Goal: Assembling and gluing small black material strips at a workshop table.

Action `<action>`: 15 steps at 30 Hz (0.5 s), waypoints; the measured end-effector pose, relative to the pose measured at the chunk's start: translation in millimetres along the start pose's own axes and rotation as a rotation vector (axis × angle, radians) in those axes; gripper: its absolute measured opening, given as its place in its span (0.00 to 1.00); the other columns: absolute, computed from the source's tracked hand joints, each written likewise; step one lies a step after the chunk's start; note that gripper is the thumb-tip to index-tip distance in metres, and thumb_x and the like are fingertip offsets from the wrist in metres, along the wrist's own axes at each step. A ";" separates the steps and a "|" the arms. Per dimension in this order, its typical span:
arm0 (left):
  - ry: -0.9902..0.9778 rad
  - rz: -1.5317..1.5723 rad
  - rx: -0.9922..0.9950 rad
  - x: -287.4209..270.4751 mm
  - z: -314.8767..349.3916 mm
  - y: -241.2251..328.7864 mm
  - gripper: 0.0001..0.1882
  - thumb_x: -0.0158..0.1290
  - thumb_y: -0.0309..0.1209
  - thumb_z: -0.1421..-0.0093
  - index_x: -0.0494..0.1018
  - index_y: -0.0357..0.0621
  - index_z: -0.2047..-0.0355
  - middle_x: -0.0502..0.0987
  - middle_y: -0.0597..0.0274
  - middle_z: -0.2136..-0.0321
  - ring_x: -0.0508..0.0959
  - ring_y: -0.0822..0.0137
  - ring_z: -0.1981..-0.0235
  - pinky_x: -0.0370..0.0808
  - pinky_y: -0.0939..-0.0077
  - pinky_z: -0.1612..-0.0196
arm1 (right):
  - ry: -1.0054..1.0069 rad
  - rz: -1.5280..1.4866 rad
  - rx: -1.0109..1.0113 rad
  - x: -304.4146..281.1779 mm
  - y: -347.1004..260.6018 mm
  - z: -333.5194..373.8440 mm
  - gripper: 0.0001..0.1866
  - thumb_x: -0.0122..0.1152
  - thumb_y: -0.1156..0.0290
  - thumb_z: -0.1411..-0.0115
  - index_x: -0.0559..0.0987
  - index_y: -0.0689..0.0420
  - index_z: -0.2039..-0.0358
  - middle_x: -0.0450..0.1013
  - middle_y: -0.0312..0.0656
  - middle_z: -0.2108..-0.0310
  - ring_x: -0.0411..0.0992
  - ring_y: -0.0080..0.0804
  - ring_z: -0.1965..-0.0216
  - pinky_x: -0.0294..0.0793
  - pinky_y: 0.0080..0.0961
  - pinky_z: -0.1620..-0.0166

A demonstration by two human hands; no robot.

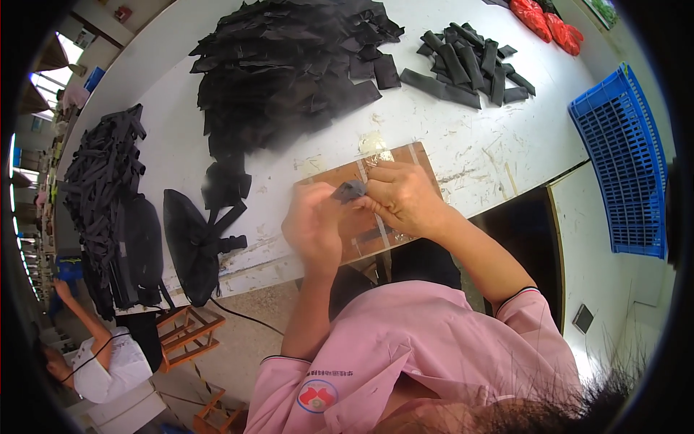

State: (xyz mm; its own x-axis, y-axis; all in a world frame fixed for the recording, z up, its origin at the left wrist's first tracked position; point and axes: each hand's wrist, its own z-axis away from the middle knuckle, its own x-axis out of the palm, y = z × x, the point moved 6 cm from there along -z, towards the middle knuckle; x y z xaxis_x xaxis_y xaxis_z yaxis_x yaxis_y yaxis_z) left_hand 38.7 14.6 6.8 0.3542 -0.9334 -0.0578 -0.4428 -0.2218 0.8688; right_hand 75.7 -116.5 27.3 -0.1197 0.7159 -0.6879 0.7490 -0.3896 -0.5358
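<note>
A small dark grey fabric piece [350, 191] is bunched between my two hands, above a brown board [367, 242] at the table's near edge. My right hand [406, 197] pinches it with thumb and fingers closed. Smeared by motion, my left hand [312, 224] is right against the piece's left side; its fingers do not show clearly. Beyond the board spreads a large heap of flat black fabric pieces [278, 69]. Farther right lies a smaller pile of tube-shaped black fabric pieces [470, 61].
On the white table [278, 202], a heap of black straps [105, 170] and a black padded piece [189, 246] lie left. A blue plastic crate [625, 163] stands right; red plastic bags [546, 25] lie at far right. Another person [112, 358] works at lower left beside a wooden stool [188, 334].
</note>
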 end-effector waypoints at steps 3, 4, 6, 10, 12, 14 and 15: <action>-0.037 -0.053 -0.026 6.9 -1.6 -4.0 0.03 0.50 0.21 0.48 0.69 0.36 0.72 0.73 0.58 0.74 0.71 0.69 0.73 0.67 0.79 0.67 | 0.031 -0.077 0.033 6.4 11.0 6.5 0.11 0.59 0.70 0.53 0.69 0.60 0.84 0.60 0.40 0.85 0.61 0.37 0.82 0.59 0.32 0.79; -0.037 -0.055 -0.021 7.8 -2.3 -3.9 0.03 0.50 0.21 0.48 0.69 0.36 0.72 0.73 0.58 0.74 0.71 0.69 0.73 0.67 0.79 0.67 | 0.035 -0.078 0.028 6.3 10.6 6.5 0.11 0.59 0.70 0.53 0.69 0.60 0.84 0.60 0.40 0.85 0.61 0.37 0.82 0.59 0.32 0.79; -0.022 0.183 -0.125 11.2 -2.0 -9.4 0.03 0.49 0.22 0.44 0.69 0.34 0.71 0.72 0.60 0.71 0.69 0.75 0.70 0.65 0.84 0.62 | 0.086 -0.035 0.019 0.9 8.2 7.1 0.12 0.59 0.70 0.52 0.67 0.60 0.85 0.60 0.40 0.85 0.61 0.37 0.82 0.59 0.32 0.79; 0.007 0.412 -0.249 8.4 -4.2 0.9 0.04 0.48 0.25 0.43 0.69 0.35 0.70 0.73 0.62 0.72 0.70 0.75 0.70 0.65 0.84 0.63 | 0.064 0.043 -0.036 -16.9 -12.4 -6.1 0.11 0.60 0.68 0.54 0.70 0.58 0.85 0.64 0.38 0.84 0.65 0.36 0.79 0.64 0.30 0.78; -0.024 0.302 -0.269 9.6 4.4 -17.9 0.04 0.48 0.25 0.43 0.69 0.35 0.70 0.73 0.62 0.72 0.70 0.76 0.71 0.65 0.84 0.63 | 0.034 -0.016 0.037 -1.6 6.1 -0.5 0.12 0.60 0.68 0.54 0.69 0.58 0.85 0.63 0.38 0.85 0.65 0.36 0.79 0.64 0.29 0.78; -0.090 0.184 -0.277 8.7 8.5 -22.7 0.04 0.47 0.25 0.42 0.69 0.36 0.69 0.72 0.62 0.70 0.69 0.76 0.70 0.65 0.84 0.62 | 0.052 -0.053 0.034 6.3 13.0 7.2 0.11 0.58 0.69 0.52 0.69 0.59 0.84 0.61 0.40 0.85 0.63 0.37 0.80 0.62 0.30 0.78; -0.089 0.187 -0.276 8.0 9.2 -23.8 0.04 0.47 0.25 0.42 0.69 0.36 0.69 0.72 0.62 0.70 0.69 0.76 0.70 0.65 0.84 0.62 | 0.070 -0.092 0.032 6.7 13.8 10.0 0.10 0.57 0.70 0.50 0.70 0.59 0.84 0.60 0.41 0.85 0.62 0.39 0.81 0.61 0.31 0.78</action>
State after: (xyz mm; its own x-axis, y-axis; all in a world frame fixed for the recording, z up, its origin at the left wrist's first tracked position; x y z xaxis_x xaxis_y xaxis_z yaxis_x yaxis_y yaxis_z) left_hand 44.5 9.8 -18.9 0.2098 -0.9742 0.0826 -0.2495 0.0283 0.9680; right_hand 78.7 -122.9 10.3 -0.1398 0.7878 -0.5998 0.7159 -0.3381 -0.6109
